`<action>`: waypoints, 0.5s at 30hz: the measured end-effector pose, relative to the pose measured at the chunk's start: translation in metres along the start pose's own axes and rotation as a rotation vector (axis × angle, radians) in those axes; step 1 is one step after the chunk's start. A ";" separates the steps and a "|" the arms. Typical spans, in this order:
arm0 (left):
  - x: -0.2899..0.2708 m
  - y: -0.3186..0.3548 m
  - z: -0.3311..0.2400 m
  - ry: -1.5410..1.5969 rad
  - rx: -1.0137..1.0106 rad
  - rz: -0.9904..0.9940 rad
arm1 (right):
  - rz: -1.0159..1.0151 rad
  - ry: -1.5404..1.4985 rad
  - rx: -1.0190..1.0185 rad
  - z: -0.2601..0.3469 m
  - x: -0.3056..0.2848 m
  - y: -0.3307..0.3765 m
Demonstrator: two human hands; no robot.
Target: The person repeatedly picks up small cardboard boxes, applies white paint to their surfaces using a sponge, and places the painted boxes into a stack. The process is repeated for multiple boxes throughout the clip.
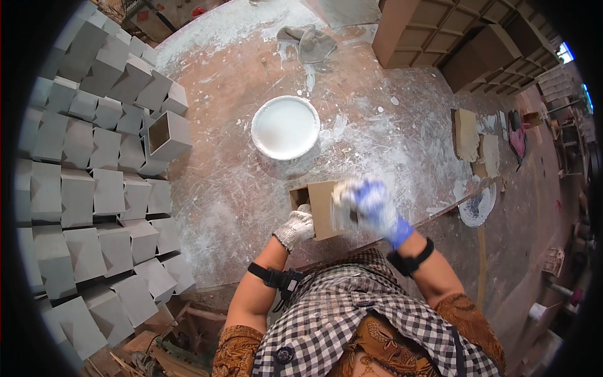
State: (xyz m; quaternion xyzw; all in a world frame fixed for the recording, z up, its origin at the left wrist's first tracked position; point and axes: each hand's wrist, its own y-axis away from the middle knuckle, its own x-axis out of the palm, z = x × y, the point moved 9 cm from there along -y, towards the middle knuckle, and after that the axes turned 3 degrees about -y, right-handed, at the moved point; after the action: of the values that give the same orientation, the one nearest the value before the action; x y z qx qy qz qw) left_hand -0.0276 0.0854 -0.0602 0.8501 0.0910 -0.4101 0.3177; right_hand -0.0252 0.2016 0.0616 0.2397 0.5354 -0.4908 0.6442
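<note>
A brown, box-shaped piece (324,220) is held just above the near part of the table, its open end facing left. My left hand (298,230), in a white knitted glove, grips it at that end with some fingers hidden inside the opening. Over the box's right end is my right hand (375,204) in a blue and white glove, smeared by motion. It is closed on what looks like a flat brush (342,212) with pale bristles, against the box's face. Beyond the box stands a round white tub (286,127) of white liquid paint.
Stacked grey-white boxes (78,195) fill the left side, one showing its hollow end (168,135). Unpainted brown boxes (433,34) are piled at the far right. A crumpled cloth (308,43) lies at the back. Past the table's right edge is a paint-smeared round lid (477,206).
</note>
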 end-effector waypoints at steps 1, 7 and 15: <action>0.003 0.001 0.002 -0.007 0.033 -0.039 | 0.038 -0.050 -0.051 0.024 -0.011 0.012; 0.007 -0.006 0.007 0.048 -0.041 0.040 | 0.052 -0.249 0.050 0.016 -0.002 0.018; -0.007 -0.010 -0.006 0.012 -0.053 0.086 | 0.051 -0.615 0.131 0.015 0.030 0.038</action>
State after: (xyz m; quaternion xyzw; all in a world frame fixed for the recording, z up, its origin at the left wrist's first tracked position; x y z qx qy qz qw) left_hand -0.0327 0.0979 -0.0565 0.8470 0.0670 -0.3882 0.3570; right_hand 0.0141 0.1935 0.0301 0.1345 0.2764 -0.5575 0.7712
